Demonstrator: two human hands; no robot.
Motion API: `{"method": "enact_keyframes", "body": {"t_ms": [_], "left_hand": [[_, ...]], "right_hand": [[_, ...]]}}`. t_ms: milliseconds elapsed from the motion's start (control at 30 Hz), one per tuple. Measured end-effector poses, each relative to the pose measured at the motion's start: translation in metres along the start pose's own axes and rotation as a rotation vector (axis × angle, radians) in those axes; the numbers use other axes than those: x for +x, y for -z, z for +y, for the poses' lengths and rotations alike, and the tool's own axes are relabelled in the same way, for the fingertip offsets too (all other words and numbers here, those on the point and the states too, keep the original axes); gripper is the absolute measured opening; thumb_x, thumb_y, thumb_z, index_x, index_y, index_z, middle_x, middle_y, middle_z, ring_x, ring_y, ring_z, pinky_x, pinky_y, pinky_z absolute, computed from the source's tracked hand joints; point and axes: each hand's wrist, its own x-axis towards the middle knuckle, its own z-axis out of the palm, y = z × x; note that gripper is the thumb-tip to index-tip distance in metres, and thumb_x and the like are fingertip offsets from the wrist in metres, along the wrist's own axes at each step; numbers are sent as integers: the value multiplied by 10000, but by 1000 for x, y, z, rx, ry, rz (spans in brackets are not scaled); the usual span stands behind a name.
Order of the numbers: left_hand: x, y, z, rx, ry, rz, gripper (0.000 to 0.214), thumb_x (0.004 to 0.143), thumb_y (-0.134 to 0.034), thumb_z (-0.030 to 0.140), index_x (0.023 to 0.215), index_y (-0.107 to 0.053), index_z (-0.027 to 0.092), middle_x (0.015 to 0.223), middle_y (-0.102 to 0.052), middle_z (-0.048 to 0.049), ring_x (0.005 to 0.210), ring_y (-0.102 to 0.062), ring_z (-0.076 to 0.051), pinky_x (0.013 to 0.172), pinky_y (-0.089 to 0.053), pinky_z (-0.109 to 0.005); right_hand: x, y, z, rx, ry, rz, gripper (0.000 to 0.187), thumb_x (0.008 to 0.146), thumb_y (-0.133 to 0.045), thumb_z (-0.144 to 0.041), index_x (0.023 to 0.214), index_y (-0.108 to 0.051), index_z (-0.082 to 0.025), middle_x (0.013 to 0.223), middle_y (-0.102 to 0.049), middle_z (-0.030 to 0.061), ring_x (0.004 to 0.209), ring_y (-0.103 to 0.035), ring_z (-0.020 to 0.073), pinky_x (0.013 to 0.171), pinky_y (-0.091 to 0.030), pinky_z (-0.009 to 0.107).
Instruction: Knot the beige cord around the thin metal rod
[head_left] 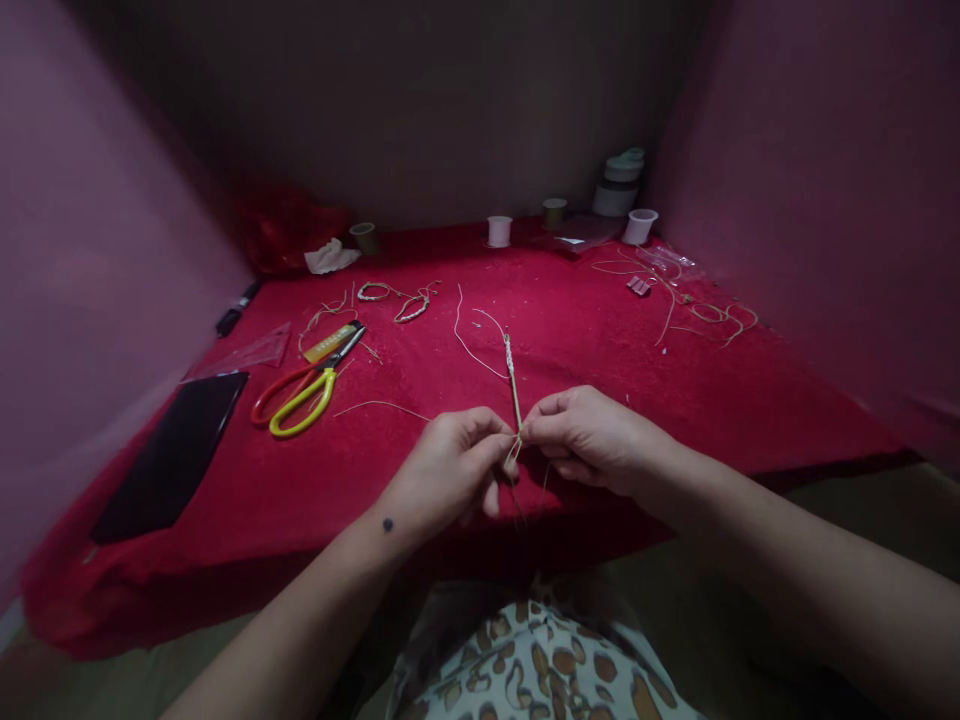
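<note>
A cord bracelet (514, 390) stretches away from my hands across the red cloth, its far part whitish and braided, its near part plain greenish cord. My left hand (457, 455) pinches the cord at the near end with thumb and index finger. Close against it on the right, my right hand (574, 430) pinches the cord too. A small loop of thread shows between the fingertips, with loose ends hanging below. One long pale thread (471, 350) curves out from the braided part, and another thread (382, 404) runs left from behind my left hand.
Scissors (304, 400) with red and yellow handles lie left by a yellow packet (330, 342) and a black flat pouch (172, 455). Finished-looking braided bracelets (411, 308) lie beyond. Thread spools (499, 232) and a lidded bottle (618, 185) stand at the back; tangled cord (712, 312) lies right.
</note>
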Motion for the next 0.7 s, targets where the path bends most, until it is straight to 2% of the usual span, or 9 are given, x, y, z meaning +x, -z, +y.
{"method": "enact_keyframes", "body": {"t_ms": [100,167,233,333,433,567,700], "left_hand": [[-4,11,4,281,-125,140,173,796,-513,270,668,-566,166,423,-500,37,356,-464,-74,393,-335,-163],[-9,11,5,385,-195,178,188,810,-499,277,671,-574,174,449,-513,34,375,-469,-77,413,-336,-171],[-15,2,4,459,-261,185,201,832,-471,278,696,-583,180,493,-537,21,410,-477,-85,437,-335,-183],[-23,-20,-5,652,-432,217,180,848,-444,233,765,-593,176,626,-605,-29,521,-523,-116,509,-341,-217],[-24,-35,-18,858,-540,271,165,834,-426,152,761,-573,168,643,-591,-52,503,-481,-129,476,-245,-250],[-19,-38,-24,999,-524,320,153,815,-432,120,776,-569,174,627,-558,-50,471,-419,-126,460,-142,-270],[-25,-44,-18,1064,-454,254,169,809,-412,117,824,-573,165,651,-562,-65,477,-434,-134,448,-172,-261]], "right_hand": [[0,-2,0,5,11,-4,209,661,-562,-127,524,-413,-180,412,-283,-96,307,-200,21,289,-128,168],[1,-3,1,10,24,-7,218,663,-552,-119,516,-404,-181,407,-287,-94,301,-205,23,289,-125,174],[1,-4,2,13,31,-6,216,658,-540,-106,508,-402,-181,401,-296,-90,293,-217,24,288,-122,178],[0,-5,1,27,41,-6,229,651,-529,-96,490,-390,-179,392,-300,-88,286,-230,23,288,-127,176],[-2,-2,-1,47,25,-4,226,662,-551,-112,496,-409,-171,393,-307,-88,300,-250,21,295,-159,158],[-2,1,0,55,35,-32,159,658,-581,-122,540,-481,-160,401,-325,-87,316,-271,25,295,-165,155],[0,1,2,26,72,-22,187,641,-581,-110,507,-462,-162,389,-318,-88,302,-258,23,288,-151,163]]}}
